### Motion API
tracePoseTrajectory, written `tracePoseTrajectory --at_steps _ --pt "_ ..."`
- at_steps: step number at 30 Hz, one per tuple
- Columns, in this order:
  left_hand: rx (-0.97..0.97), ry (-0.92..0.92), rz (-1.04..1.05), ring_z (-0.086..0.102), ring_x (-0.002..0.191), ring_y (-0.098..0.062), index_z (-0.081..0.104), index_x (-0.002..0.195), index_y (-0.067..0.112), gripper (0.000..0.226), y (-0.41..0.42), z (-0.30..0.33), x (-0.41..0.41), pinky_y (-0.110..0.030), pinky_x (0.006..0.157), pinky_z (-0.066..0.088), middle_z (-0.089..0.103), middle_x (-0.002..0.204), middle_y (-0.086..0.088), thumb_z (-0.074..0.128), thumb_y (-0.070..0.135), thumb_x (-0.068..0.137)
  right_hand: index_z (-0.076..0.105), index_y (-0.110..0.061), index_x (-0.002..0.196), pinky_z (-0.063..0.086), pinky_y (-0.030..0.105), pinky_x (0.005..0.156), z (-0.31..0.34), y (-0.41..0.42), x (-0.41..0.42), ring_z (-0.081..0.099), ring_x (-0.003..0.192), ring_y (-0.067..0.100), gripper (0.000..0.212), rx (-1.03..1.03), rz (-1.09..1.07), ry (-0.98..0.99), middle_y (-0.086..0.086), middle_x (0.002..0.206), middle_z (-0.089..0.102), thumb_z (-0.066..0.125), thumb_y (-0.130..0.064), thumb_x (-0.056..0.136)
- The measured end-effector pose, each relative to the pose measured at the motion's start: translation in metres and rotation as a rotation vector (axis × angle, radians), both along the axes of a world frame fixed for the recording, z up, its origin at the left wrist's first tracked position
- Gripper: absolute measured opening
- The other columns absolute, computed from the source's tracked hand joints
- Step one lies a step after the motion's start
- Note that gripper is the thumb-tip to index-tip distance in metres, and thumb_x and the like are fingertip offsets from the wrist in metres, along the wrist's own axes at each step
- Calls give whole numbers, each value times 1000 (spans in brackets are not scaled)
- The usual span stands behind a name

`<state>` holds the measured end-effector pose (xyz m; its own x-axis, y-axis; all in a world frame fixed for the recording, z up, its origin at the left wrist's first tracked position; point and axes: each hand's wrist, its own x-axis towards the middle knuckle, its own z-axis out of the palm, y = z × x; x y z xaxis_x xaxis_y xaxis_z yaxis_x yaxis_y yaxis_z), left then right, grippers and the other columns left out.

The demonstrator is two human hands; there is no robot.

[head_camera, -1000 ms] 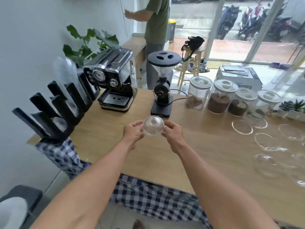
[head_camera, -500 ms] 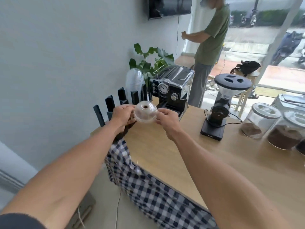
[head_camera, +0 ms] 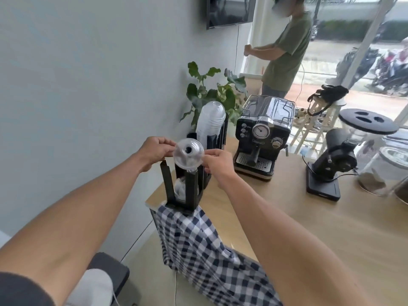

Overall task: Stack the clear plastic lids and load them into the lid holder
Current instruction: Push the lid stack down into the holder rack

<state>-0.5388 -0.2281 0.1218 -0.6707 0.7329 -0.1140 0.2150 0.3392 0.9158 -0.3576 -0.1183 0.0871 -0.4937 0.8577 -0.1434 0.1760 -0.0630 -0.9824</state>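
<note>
I pinch the clear domed plastic lids (head_camera: 188, 156) at opposite rims, my left hand (head_camera: 154, 151) and right hand (head_camera: 217, 161) keeping them level above the black slotted lid holder (head_camera: 184, 186) at the wooden table (head_camera: 309, 228) edge; the near slot seems to hold lids already.

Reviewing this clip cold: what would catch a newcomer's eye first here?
Both hands, left and right, pinch a clear domed lid just above the black lid holder at the table's near corner. Behind it a tall stack of lids fills a farther slot, beside the espresso machine.
</note>
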Motion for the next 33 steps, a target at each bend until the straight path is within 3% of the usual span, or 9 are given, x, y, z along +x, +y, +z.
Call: tracePoseTrajectory --at_steps 3,5,9,13,18,21,26,30,33 --pt "-54 -30 -45 76 90 -21 75 96 11 8 4 -10 -23 -27 63 39 78 96 -11 70 7 91 77 -15 91 58 33 76 -10 -3 -16 73 82 16 7 -119 -46 -36 10 95 78 74 -8 90" --pt "-96 -74 -76 77 90 -23 77 95 9 9 7 -18 -33 -32 69 41 79 93 -9 72 9 87 78 -12 94 58 32 71 -15 -4 -23 74 80 16 8 -205 -80 -61 9 95 79 75 -8 88" --pt "-169 -196 -78 74 77 -22 78 98 0 24 13 -35 -52 -40 90 55 80 96 -14 81 11 77 76 -7 91 62 43 88 -22 -3 -33 72 77 19 7 -347 -136 -104 6 87 77 79 -9 84" --pt "-243 -281 -61 73 68 -19 77 95 3 29 20 -49 -62 -29 64 58 77 94 -15 82 6 67 73 -5 88 63 40 84 -36 -3 -40 64 72 21 6 -431 -164 -127 8 79 70 77 -4 84" --pt "-340 -396 -88 71 63 -20 76 104 0 35 25 -78 -73 -32 74 62 73 85 -9 83 6 70 74 -8 81 58 34 73 -66 -4 -44 69 63 19 8 -481 -215 -164 6 72 73 74 -8 88" --pt "-347 -438 -97 69 68 -23 75 98 3 24 28 -93 -73 -37 85 60 72 84 -11 80 4 75 74 -7 80 55 28 62 -78 -4 -44 68 62 17 7 -492 -225 -176 6 71 73 76 -6 86" --pt "-351 -464 -75 69 70 -24 70 81 5 10 26 -114 -70 -34 73 58 72 74 -8 80 3 80 74 -5 80 57 33 75 -93 -3 -45 70 68 19 10 -490 -240 -192 8 77 76 70 -1 88" --pt "-367 -480 -68 67 75 -22 71 80 9 8 24 -129 -71 -35 81 55 69 77 -7 78 4 81 73 -7 75 55 31 69 -105 -4 -47 69 66 19 13 -493 -256 -192 8 74 75 75 -3 87" --pt "-352 -509 -41 67 69 -20 70 82 10 8 21 -135 -69 -30 67 56 67 77 -5 71 3 85 75 -3 75 51 32 70 -109 -5 -47 64 70 21 11 -500 -265 -185 11 75 74 78 -3 86"
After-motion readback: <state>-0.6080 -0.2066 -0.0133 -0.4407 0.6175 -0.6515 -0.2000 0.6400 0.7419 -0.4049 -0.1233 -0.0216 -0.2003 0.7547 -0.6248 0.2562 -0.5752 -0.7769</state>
